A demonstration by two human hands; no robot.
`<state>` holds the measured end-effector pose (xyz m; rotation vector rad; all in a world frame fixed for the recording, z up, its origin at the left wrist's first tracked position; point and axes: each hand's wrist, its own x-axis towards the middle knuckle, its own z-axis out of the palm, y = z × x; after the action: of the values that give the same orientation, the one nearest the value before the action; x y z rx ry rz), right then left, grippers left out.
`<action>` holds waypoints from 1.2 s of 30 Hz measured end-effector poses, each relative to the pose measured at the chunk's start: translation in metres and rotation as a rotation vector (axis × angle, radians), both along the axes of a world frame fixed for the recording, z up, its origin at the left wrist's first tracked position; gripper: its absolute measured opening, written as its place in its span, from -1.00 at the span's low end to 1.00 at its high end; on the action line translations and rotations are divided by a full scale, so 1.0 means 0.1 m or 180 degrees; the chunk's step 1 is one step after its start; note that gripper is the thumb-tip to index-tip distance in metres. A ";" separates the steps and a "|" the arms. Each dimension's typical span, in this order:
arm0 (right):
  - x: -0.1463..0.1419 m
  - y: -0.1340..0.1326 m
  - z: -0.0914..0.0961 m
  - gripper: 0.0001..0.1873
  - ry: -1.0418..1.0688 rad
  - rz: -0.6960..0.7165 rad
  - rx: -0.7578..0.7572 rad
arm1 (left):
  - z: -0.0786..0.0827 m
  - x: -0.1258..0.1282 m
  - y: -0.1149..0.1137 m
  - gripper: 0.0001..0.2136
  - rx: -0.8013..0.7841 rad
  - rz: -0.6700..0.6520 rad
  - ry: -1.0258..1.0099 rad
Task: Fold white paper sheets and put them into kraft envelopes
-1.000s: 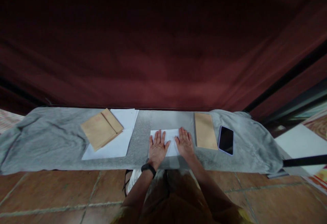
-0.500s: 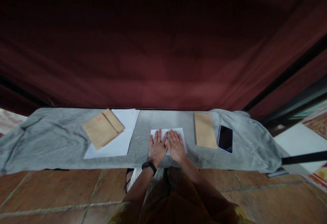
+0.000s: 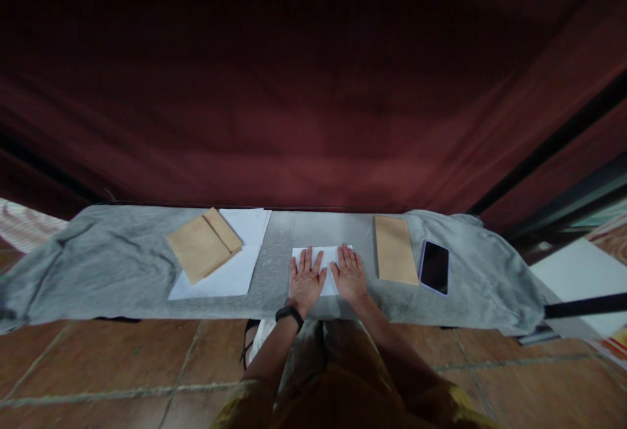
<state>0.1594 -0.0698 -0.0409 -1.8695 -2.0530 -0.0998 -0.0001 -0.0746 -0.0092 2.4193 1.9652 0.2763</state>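
At lower centre of frame, our left hand [image 3: 305, 286] and right hand [image 3: 351, 280] lie flat on white paper [image 3: 327, 258], gripping nothing; we judge uneven pressure over soft cloth [image 3: 274, 272] could crease it.

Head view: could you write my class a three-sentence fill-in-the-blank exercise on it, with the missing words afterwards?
1. The small paper under the left hand and the right hand is ____ in colour.
2. A black band circles the person's ____ wrist.
3. The phone lies to the ____ of the single brown envelope.

Missing words: white; left; right.
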 end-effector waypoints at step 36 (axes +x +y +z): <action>0.07 -0.11 0.11 -0.36 0.0013 -0.0077 -0.0280 | -0.01 0.24 -0.28 -0.46 -0.0104 -0.0324 -0.0175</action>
<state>0.1660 -0.0811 -0.0299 -1.9452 -2.0635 -0.0120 0.0244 -0.1023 -0.0102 2.4538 1.8037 0.3026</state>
